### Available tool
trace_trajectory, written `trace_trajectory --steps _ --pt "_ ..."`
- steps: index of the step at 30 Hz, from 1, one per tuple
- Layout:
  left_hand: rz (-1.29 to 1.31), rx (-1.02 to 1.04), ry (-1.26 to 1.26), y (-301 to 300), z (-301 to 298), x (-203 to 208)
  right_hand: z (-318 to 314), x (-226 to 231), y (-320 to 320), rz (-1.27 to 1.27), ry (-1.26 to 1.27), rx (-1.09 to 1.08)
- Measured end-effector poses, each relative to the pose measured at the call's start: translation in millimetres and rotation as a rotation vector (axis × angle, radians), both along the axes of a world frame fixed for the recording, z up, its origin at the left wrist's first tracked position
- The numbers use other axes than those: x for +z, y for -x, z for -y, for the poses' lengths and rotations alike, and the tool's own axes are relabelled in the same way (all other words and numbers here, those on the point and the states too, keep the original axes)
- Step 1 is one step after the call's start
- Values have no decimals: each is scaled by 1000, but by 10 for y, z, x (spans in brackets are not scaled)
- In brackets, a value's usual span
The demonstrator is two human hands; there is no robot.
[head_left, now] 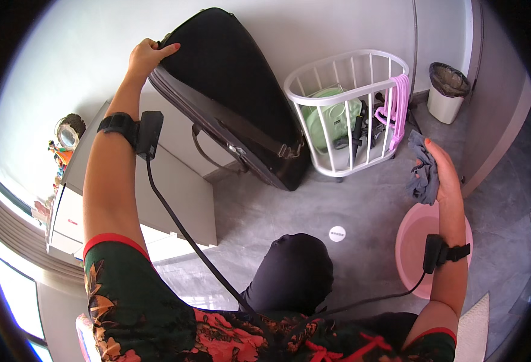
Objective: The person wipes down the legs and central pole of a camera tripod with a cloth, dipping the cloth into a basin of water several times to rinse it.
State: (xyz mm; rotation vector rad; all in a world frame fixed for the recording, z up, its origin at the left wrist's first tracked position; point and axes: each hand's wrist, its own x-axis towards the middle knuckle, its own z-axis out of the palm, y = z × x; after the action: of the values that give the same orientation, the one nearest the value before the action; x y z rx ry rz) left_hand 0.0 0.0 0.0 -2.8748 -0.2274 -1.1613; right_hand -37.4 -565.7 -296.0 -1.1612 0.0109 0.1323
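A large black suitcase (235, 78) stands tilted against the white wall, its brown-edged side and handle facing left. My left hand (149, 58) is closed on its upper left edge, with the thumb lying over the black face. Out to the right, my right hand (444, 168) grips a crumpled grey cloth (423, 175), held in the air apart from the suitcase. Beneath my right forearm is a pink basin (411, 241) on the floor, partly hidden by the arm.
A white slatted basket (331, 166) stands right of the suitcase, holding a green round-edged item (344, 117), with pink hangers (400, 108) on its rim. Behind are a lined trash bin (444, 107) and a door (500, 96). A cabinet (175, 175) stands at left.
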Motion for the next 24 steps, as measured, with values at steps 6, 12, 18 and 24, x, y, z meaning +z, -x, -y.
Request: trace_trajectory --steps 6,12,18,24 --pt "21 17 -14 60 -386 -74 -123 -58 -66 -13 9 23" --pt "4 8 -19 115 -634 -67 -224 -185 -276 -10 64 77" --pt "-86 -61 -93 406 -840 55 -359 -307 -330 -32 95 104" --pt "-150 -109 -174 690 -1039 63 -493 -287 -325 -32 99 145"
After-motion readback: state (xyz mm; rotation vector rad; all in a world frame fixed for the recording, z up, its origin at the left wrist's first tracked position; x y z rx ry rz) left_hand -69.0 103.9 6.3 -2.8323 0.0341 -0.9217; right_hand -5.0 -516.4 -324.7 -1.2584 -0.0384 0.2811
